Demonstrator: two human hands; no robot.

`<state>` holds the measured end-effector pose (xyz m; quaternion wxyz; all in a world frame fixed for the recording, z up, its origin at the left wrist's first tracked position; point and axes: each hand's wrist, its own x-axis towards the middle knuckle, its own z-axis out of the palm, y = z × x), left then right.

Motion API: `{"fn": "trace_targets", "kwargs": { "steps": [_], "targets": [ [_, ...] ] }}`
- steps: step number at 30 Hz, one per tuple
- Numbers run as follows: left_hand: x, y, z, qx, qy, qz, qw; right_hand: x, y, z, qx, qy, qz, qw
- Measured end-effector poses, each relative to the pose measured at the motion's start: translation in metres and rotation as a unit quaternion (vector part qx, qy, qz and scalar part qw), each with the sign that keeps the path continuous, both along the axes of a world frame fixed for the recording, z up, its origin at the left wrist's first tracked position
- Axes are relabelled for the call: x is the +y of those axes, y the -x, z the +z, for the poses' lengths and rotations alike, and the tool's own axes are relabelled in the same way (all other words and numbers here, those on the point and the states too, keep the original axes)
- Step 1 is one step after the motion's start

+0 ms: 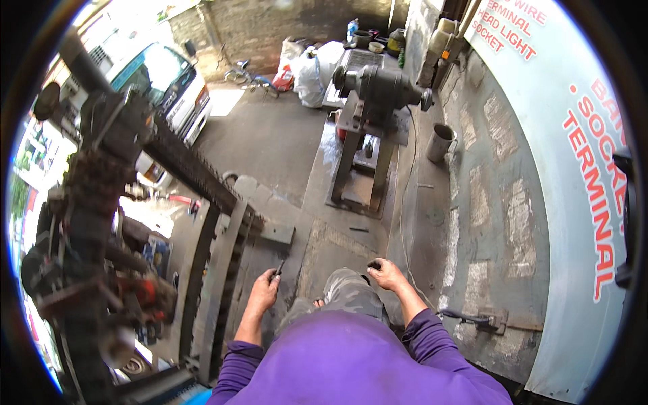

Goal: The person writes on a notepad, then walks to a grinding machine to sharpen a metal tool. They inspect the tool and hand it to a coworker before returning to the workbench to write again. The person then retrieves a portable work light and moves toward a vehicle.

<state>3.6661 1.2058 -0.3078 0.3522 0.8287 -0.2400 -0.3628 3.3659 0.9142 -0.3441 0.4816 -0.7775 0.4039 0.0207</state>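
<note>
so both hands are out over the legs here, well apart from each other. the left hand has its fingers closed around a slim dark piece, which pokes up past the fingertips and away from the body. the right hand is curled up too, thumb and fingers pinching a small dark object, but it's mostly covered so i can't tell what it is. neither hand is touching anything else that i can see. the person's in a purple shirt and camo trousers. ahead of the hands there's a short dark bar lying on the floor, then a bench grinder sitting on a metal stand. over to the right of that, a metal cylinder stands near the wall, with a thin cord running along the floor on that side. big dark greasy machine takes up the left, white bags are piled behind the grinder, and a white vehicle is parked further out.
</note>
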Motion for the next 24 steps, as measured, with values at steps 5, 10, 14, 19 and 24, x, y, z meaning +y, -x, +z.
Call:
{"fn": "trace_targets", "kwargs": {
  "steps": [5,10,14,19,24],
  "targets": [
    [-0.115,-0.085,0.044,-0.014,0.048,-0.071,0.996,-0.118,-0.088,0.050,-0.012,0.067,-0.064,0.996],
    [-0.237,-0.173,0.033,-0.022,0.053,-0.086,0.995,-0.256,-0.187,0.041,-0.040,0.233,-0.080,0.968],
    [-0.326,-0.225,0.048,0.066,0.070,-0.084,0.992,-0.347,-0.263,0.062,0.005,0.282,-0.092,0.955],
    [-0.387,-0.280,0.063,0.049,0.095,-0.104,0.989,-0.403,-0.326,0.080,0.190,0.276,-0.106,0.936],
    [-0.411,-0.323,0.064,0.010,0.044,-0.158,0.986,-0.405,-0.339,0.071,0.271,0.247,-0.103,0.925]
  ]
}}
